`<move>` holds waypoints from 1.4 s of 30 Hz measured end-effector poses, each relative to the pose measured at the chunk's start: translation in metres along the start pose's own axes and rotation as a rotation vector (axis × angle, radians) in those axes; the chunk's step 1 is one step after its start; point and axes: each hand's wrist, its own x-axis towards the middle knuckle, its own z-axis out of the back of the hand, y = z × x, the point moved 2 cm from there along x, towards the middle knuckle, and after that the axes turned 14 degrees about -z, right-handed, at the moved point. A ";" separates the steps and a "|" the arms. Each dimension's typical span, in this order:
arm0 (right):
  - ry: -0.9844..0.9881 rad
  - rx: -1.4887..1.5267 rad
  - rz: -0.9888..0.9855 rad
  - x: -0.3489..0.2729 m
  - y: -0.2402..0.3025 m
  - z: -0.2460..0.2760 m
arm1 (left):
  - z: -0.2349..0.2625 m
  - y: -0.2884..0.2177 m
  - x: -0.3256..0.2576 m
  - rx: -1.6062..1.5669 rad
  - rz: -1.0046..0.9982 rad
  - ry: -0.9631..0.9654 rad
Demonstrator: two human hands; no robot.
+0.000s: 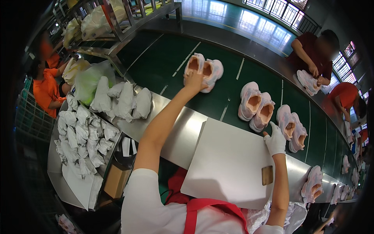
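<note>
Red apron strap (191,218) nearest; white box (230,163) across the metal ledge (178,134), wrapped bundles (87,134) leftward. Left grip (193,82) pinches pink shoes (214,72) on the green surface (257,70); whether right grip (275,141) pinches, I cannot tell.

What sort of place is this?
Probably a shoe factory's finishing or packing line: pairs of pink-and-white sneakers stand along a green conveyor belt, wads of white paper lie heaped beside it, and a co-worker opposite handles shoes too.
</note>
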 end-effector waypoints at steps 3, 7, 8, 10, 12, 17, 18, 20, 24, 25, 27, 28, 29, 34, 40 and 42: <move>0.131 0.027 -0.050 0.009 0.002 -0.004 | 0.038 0.053 0.011 0.144 0.085 -0.101; 0.214 0.111 -0.196 0.015 0.011 0.002 | 0.074 0.145 0.012 0.254 0.273 0.006; 0.185 0.144 -0.211 0.019 0.008 -0.004 | 0.069 0.164 0.007 0.336 0.345 0.051; 0.184 0.172 -0.233 0.025 0.013 -0.010 | 0.060 0.197 -0.009 0.314 0.438 0.144; 0.160 0.236 -0.256 0.029 0.015 -0.017 | 0.066 0.172 -0.004 0.377 0.619 0.187; 0.174 0.096 -0.094 0.039 0.014 -0.036 | 0.050 -0.042 0.005 -0.288 -0.292 -0.166; 0.184 0.094 -0.119 0.040 0.014 -0.038 | 0.030 -0.087 0.001 -0.490 -0.468 -0.055; 0.197 0.085 -0.158 0.044 0.016 -0.039 | -0.004 -0.160 -0.012 -0.519 -0.395 0.420; 0.200 0.043 -0.144 0.046 0.023 -0.035 | -0.061 -0.186 -0.006 -0.485 -0.421 0.411; 0.197 0.055 -0.135 0.046 0.025 -0.033 | -0.060 -0.185 -0.001 -0.538 -0.424 0.418; 0.188 0.069 -0.078 0.047 0.036 -0.031 | -0.053 -0.170 -0.007 -0.531 -0.429 0.267; 0.184 0.083 -0.050 0.048 0.044 -0.035 | -0.041 -0.163 -0.010 -0.506 -0.429 0.254; 0.179 0.096 -0.016 0.047 0.057 -0.039 | -0.028 -0.150 -0.015 -0.479 -0.425 0.236; 0.127 0.160 0.092 0.058 0.154 -0.072 | 0.002 -0.050 -0.019 -0.368 -0.401 0.125; 0.173 0.260 0.321 0.020 0.157 -0.031 | 0.010 -0.011 -0.029 -0.366 -0.158 0.421; 0.012 0.288 0.321 -0.020 0.112 0.007 | 0.024 -0.051 -0.041 0.118 -0.257 0.003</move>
